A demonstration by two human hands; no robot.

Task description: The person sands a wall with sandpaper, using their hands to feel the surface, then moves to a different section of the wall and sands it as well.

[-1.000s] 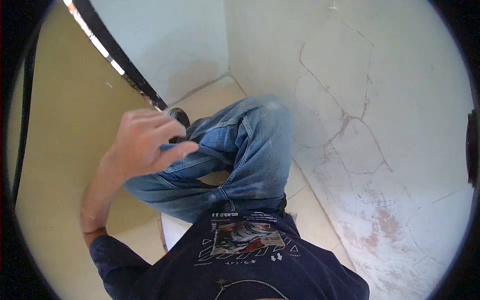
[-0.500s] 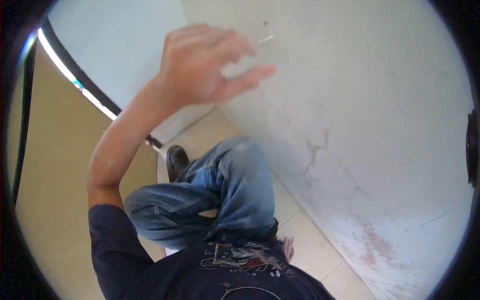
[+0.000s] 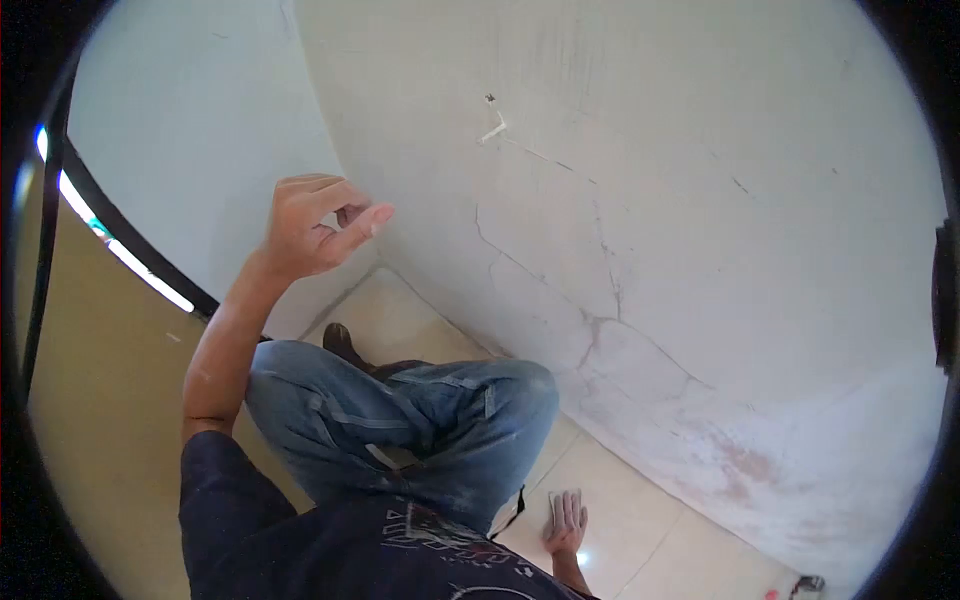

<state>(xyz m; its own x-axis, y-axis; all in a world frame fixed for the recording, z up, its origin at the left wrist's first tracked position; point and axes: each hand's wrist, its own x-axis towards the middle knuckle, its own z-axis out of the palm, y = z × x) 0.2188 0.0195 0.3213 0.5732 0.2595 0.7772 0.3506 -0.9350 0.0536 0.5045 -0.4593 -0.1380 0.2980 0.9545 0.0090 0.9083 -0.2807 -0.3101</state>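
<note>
My left hand (image 3: 320,228) is raised in front of the wall corner, above my bent knees. Its fingers are curled in towards the thumb, and I see nothing in them. Down on the tiled floor (image 3: 640,515), my right hand (image 3: 567,522) lies flat beside my leg, its fingers stretched out and dusty-looking. The pale wall (image 3: 720,260) facing me has branching cracks (image 3: 605,320) and a worn, reddish patch (image 3: 745,462) low down. Higher up, a small dark hole (image 3: 490,98) sits above a short white mark (image 3: 493,131).
My jeans-clad legs (image 3: 400,420) are folded under me on the floor, with a dark shoe (image 3: 345,345) near the corner. A tan panel (image 3: 110,400) stands on the left. Small red and dark items (image 3: 805,585), hard to make out, lie at the wall's foot.
My left hand has come down and left, its fingers curling in. My right hand now shows fully, flat on the floor. The view has shifted, with more wall in sight.
</note>
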